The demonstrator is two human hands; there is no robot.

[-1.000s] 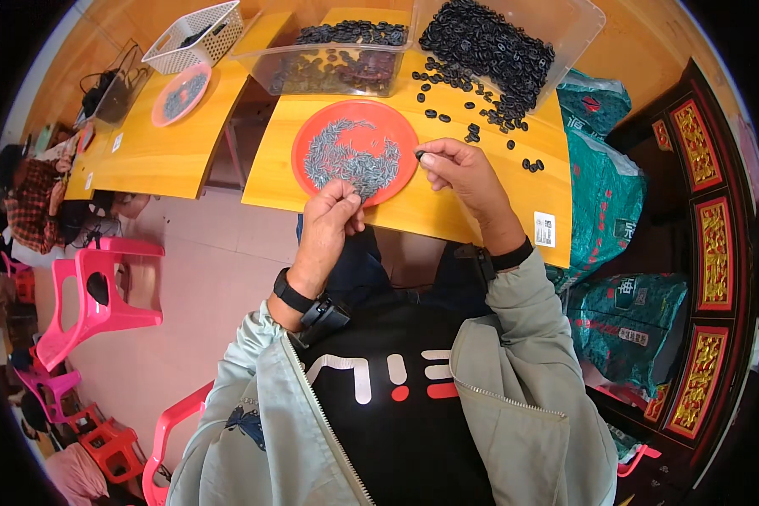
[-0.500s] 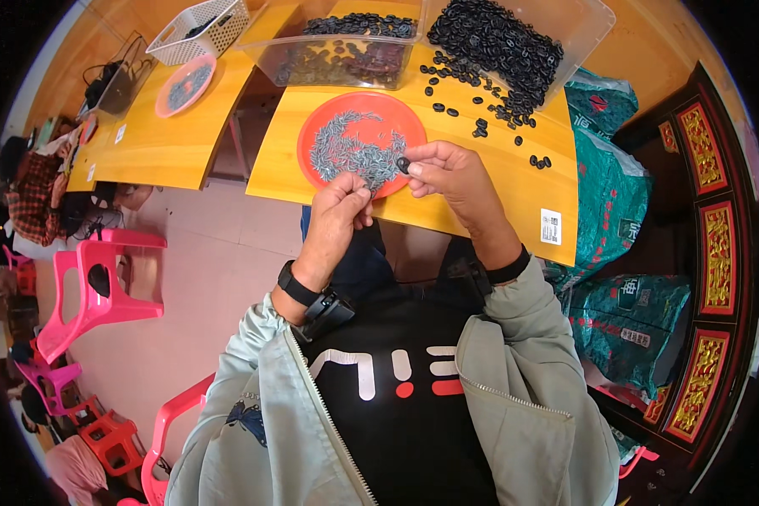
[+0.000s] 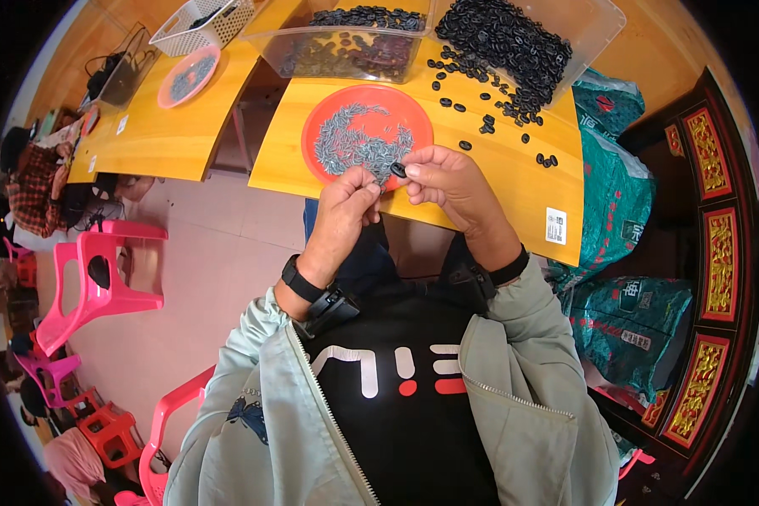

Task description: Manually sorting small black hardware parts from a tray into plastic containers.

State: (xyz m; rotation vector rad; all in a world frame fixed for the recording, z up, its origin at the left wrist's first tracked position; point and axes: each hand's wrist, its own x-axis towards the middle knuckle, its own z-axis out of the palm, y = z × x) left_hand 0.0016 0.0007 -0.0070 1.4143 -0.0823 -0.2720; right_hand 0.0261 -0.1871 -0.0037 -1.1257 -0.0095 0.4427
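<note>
A red plate point(image 3: 316, 114) near the table's front edge holds a pile of small grey metal screws point(image 3: 358, 150). Over the plate's near rim, my left hand point(image 3: 346, 207) is closed, thumb against forefinger; whatever it pinches is too small or hidden to make out. Just to its right, my right hand point(image 3: 451, 181) grips a small black oval plastic piece point(image 3: 398, 169) between thumb and forefinger. The piece faces the left fingertips, with a narrow gap between them. More loose black oval pieces point(image 3: 487, 126) lie on the table beyond my right hand.
Two clear plastic bins point(image 3: 346, 55) of black pieces stand at the back, the right one point(image 3: 594, 38) spilling onto the yellow table point(image 3: 270, 152). A pink plate point(image 3: 215, 72) of screws and a white basket point(image 3: 164, 38) sit on the left table. Green sacks point(image 3: 616, 194) flank the right; pink chairs point(image 3: 101, 278) stand left.
My hands have come closer together, bringing the black oval piece nearer the left fingertips. A loose black piece shows on the table beside my right hand. The whole view has shifted slightly.
</note>
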